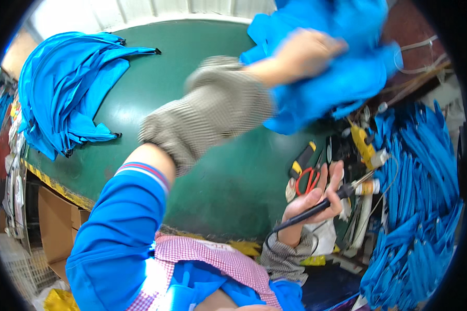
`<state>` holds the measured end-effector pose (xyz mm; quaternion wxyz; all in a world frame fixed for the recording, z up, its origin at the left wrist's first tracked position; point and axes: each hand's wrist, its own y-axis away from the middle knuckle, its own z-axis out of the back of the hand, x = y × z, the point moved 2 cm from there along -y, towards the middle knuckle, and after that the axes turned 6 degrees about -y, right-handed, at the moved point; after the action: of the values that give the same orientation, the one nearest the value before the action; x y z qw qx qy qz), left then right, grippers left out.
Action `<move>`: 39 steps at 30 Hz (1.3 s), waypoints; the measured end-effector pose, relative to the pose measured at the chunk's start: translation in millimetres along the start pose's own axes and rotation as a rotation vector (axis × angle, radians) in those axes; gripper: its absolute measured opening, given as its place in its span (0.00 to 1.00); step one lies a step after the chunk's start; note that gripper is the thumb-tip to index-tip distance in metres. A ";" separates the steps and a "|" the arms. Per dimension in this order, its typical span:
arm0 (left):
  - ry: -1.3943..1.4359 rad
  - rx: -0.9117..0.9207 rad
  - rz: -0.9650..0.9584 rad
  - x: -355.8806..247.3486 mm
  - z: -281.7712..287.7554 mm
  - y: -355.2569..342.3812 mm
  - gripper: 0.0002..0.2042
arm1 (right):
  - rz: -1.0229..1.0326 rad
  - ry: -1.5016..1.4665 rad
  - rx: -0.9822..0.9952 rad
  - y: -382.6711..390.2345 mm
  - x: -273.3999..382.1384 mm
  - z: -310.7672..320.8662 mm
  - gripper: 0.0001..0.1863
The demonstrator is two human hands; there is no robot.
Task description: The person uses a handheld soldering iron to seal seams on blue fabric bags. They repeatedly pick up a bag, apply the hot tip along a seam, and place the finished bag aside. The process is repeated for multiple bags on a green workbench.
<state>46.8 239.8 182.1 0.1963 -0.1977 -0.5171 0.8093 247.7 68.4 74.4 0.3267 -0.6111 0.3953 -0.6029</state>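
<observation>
Blurred by motion, my left hand [308, 54] reaches across to the far right with its fingers curled. It is closed on a bunched blue fabric piece [306, 106], which is also smeared; the exact grip is hard to see. Lower down, my right hand [316, 199] holds a soldering iron [344, 192] by its black handle, some fingers stretched out. Its metal tip points up and right, and its black cord runs back over my palm. Just beyond that hand lie red-handled pliers [307, 179] and a yellow-and-black utility knife [302, 159].
The green table [192, 192] has a striped front edge. Blue fabric with black end pieces [67, 98] lies at the left. A yellow glue gun [362, 146] and small bottle [367, 187] sit on the right. Many blue strips [415, 207] hang there. A cardboard box [57, 223] stands lower left.
</observation>
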 end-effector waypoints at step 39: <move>0.478 -0.756 1.209 69.3 454.3 240.1 0.29 | -0.289 -0.212 0.378 61.5 40.3 -105.9 0.03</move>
<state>-276.5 -162.1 130.3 -0.2565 -0.6714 -0.5046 0.4784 135.2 12.2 46.0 0.3852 -0.6491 0.1475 -0.6391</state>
